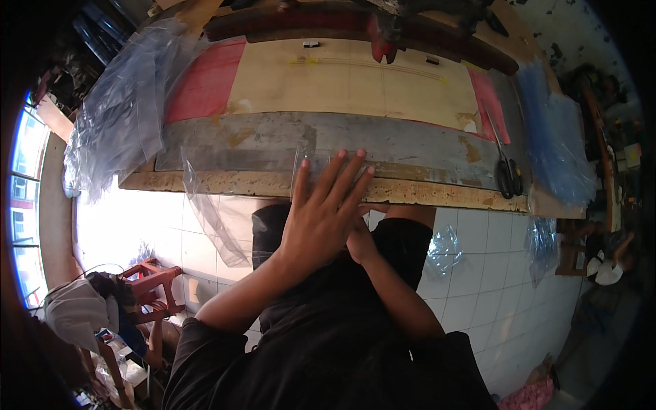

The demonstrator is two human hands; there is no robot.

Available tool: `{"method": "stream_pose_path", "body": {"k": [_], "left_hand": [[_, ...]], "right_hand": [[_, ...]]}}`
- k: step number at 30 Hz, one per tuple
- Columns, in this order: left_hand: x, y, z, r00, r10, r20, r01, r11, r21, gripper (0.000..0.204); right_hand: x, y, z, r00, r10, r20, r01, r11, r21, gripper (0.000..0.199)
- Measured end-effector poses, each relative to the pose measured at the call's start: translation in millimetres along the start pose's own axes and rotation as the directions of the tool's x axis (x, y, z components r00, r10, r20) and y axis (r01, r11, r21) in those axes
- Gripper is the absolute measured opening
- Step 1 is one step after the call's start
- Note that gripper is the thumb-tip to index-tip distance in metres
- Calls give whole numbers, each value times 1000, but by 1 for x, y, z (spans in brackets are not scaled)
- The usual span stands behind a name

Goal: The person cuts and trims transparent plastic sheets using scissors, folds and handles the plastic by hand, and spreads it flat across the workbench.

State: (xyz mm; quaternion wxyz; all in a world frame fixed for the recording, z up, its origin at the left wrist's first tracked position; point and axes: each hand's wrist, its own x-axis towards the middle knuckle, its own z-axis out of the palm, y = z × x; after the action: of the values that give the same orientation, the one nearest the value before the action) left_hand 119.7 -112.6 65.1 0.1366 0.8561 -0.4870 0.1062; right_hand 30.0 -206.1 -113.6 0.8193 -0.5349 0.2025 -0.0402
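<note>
One shirt (335, 348); two hands (317, 222) (359, 240) at one workbench (458, 197)

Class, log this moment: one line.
Left hand: over clear plastic at bench edge; Right hand: below, partly hidden; Scissors: lying to right

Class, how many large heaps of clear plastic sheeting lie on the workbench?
2: one crinkled, greyish transparent plastic heap at the left end and one bluish transparent plastic heap at the right end of the long wooden workbench. Others may be hidden.
</note>
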Motion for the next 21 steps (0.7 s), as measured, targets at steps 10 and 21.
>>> {"method": "stream_pose_path", "body": {"k": [10, 21], "left_hand": [[-23, 6, 13, 997, -23, -76, 17, 997, -78, 63], [-21, -6, 3, 969, -3, -246, -36, 987, -155, 55]], "right_hand": [[15, 18, -8, 992, 70, 108, -84, 988, 132, 38], [-13, 4, -4, 976, 206, 77, -206, 978, 3, 40]]}}
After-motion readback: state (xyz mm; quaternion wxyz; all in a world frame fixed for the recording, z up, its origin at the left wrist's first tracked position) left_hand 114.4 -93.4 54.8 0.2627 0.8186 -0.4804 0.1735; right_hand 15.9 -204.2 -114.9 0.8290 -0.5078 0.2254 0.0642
